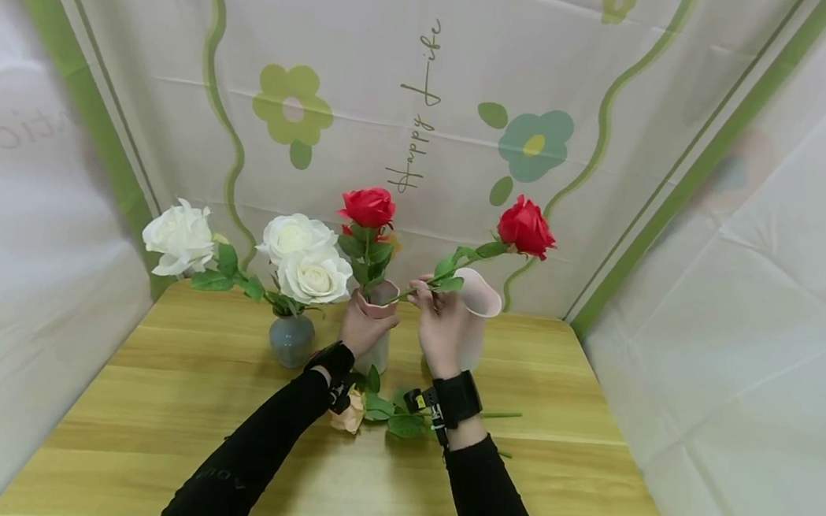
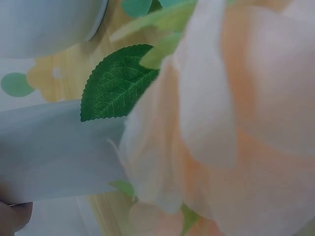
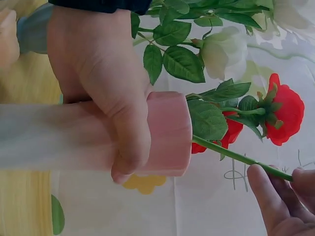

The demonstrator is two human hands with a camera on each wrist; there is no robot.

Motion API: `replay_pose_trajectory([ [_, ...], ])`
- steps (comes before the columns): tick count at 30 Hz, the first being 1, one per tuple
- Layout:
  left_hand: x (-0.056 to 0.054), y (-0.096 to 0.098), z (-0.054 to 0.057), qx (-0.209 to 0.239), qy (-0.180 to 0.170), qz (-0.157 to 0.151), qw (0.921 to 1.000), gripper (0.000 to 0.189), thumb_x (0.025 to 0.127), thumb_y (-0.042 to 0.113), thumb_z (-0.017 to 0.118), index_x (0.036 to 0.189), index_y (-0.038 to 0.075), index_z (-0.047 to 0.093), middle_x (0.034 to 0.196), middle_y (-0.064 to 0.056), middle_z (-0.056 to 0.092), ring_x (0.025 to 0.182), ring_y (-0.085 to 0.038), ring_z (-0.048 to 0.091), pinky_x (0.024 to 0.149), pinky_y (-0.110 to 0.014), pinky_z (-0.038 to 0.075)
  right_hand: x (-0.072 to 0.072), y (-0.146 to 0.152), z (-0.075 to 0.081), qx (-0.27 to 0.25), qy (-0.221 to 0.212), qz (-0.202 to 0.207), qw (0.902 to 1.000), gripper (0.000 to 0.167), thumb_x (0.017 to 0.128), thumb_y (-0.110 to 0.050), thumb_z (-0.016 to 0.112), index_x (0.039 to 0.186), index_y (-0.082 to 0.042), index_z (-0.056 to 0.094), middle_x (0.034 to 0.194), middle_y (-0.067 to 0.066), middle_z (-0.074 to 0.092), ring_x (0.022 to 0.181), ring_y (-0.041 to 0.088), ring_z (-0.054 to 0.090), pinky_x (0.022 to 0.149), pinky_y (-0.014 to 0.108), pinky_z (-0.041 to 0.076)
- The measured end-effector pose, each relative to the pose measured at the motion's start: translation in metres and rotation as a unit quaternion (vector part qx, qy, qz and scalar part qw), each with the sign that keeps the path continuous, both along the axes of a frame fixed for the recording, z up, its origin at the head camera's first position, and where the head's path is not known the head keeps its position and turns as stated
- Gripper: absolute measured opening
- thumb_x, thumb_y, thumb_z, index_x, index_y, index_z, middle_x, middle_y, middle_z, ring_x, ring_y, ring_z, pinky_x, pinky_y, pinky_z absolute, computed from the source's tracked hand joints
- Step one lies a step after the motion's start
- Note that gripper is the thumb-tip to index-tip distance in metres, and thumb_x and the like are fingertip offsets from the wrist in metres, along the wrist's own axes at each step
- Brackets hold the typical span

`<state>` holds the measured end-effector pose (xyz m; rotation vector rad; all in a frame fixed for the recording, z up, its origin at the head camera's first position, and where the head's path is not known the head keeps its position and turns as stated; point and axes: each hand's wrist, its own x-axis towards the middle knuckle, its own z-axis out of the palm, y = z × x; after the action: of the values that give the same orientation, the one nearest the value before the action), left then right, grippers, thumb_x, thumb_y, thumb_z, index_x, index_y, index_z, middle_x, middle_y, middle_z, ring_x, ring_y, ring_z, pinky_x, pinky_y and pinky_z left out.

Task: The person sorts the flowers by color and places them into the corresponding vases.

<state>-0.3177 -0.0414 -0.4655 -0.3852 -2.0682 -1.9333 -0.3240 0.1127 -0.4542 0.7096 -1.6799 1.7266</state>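
My left hand (image 1: pixel 366 330) grips the neck of a tall vase (image 3: pixel 170 132), pink at the rim and pale below. Red roses (image 1: pixel 368 208) stand in it, their leaves at its mouth. Between thumb and fingers, my right hand (image 1: pixel 443 327) pinches the green stem (image 3: pixel 236 156) of another red rose (image 1: pixel 527 227). This stem slants, its lower end at the vase's mouth and its bloom up to the right. In the left wrist view, a peach flower (image 2: pixel 211 123) fills much of the picture, with my thumb at the lower left corner.
A grey-blue vase (image 1: pixel 292 340) with white roses (image 1: pixel 304 258) stands to the left. Behind my right hand is a wider pale pink vase (image 1: pixel 480 295). Peach flowers (image 1: pixel 348 412) with leafy stems lie across the wooden table (image 1: pixel 182 433) beneath my wrists. A printed cloth (image 1: pixel 370 34) hangs behind.
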Motion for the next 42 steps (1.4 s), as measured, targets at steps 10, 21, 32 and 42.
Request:
replay_pose_trajectory([
  [10,-0.01,0.001,-0.018,0.0,-0.022,0.002,0.9998,0.078,0.077,-0.001,0.08,0.143,0.006,0.039,0.126,-0.016,0.053,0.108,-0.03,0.056,0.09,-0.044,0.046,0.054,-0.014,0.059,0.039,-0.028,-0.019,0.9987,0.024,0.101,0.0,0.051,0.121,0.013,0.053,0.116,0.03,0.058,0.109,0.043,0.059,0.091,0.044,0.052],
  [21,-0.009,0.0,-0.02,-0.002,-0.021,0.002,0.9998,0.079,0.077,-0.001,0.08,0.144,0.011,0.039,0.125,-0.012,0.054,0.105,-0.027,0.056,0.088,-0.042,0.046,0.034,-0.013,0.033,0.03,0.005,-0.007,0.9995,0.028,0.105,-0.016,0.049,0.124,0.004,0.055,0.12,0.022,0.06,0.113,0.034,0.06,0.094,0.041,0.051],
  [32,-0.007,0.001,-0.023,-0.001,-0.033,0.0,0.9995,0.08,0.077,0.002,0.08,0.145,0.009,0.038,0.127,-0.014,0.053,0.108,-0.028,0.056,0.091,-0.044,0.046,-0.014,-0.003,-0.023,0.046,0.036,-0.046,0.9972,0.029,0.101,0.001,0.051,0.13,-0.003,0.056,0.12,0.014,0.063,0.11,0.025,0.062,0.089,0.032,0.052],
  [42,-0.002,0.002,-0.02,0.0,-0.017,-0.008,0.9998,0.073,0.076,-0.001,0.078,0.14,0.007,0.043,0.119,-0.013,0.057,0.098,-0.026,0.057,0.082,-0.04,0.047,-0.013,-0.005,-0.025,0.085,0.011,-0.064,0.9943,0.025,0.104,-0.021,0.053,0.123,-0.009,0.064,0.118,0.01,0.065,0.104,0.021,0.066,0.084,0.03,0.055],
])
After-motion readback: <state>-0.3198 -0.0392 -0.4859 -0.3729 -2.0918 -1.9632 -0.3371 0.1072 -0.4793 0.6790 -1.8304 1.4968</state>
